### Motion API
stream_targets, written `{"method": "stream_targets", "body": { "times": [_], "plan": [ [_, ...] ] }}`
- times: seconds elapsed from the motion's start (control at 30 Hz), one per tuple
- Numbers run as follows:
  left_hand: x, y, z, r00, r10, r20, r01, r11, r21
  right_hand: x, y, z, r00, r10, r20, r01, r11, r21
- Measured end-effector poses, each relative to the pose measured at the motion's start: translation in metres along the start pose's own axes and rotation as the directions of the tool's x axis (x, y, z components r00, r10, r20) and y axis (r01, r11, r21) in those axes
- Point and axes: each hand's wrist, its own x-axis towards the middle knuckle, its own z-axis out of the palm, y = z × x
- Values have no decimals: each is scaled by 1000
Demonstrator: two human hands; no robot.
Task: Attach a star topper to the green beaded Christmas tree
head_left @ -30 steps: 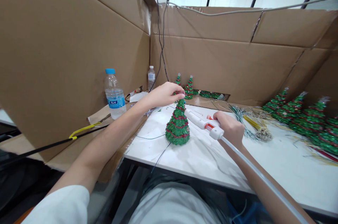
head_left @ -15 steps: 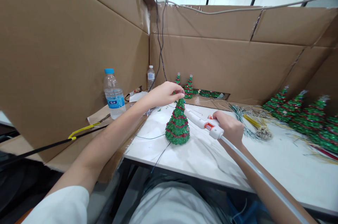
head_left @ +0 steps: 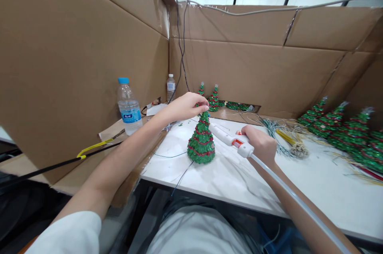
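A small green Christmas tree (head_left: 201,142) with red garlands stands upright on the white table (head_left: 239,188). My left hand (head_left: 191,105) is closed at its tip, fingers pinched together; the top of the tree is hidden behind them. In my right hand (head_left: 261,141) is a white glue gun (head_left: 226,136) with an orange trigger. Its nozzle points left at the upper part of the tree, close to or touching it. A long clear glue stick (head_left: 296,194) runs out of the gun's back end. Thin dark wires trail from the tree's base.
Bundles of thin wires (head_left: 278,136) lie right of the gun. Several finished-looking trees (head_left: 350,128) stand at far right, and two smaller trees (head_left: 213,99) at the back. A blue-capped water bottle (head_left: 129,110) stands left. Cardboard walls (head_left: 239,58) enclose the table; black cables (head_left: 182,54) hang at the corner.
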Motion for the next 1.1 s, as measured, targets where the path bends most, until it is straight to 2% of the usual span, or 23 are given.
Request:
{"method": "stream_targets", "body": {
  "times": [0.6, 1.1],
  "plan": [
    [0, 0, 0, 1000, -7, 9, 7, 1000, -4, -2, 2, 1, 1000, 8, -19, -9, 1000, -16],
    [0, 0, 0, 1000, -1, 1, 1, 1000, 1, -1, -1, -1, 1000, 27, 10, -27, 1000, -1]
  ]
}}
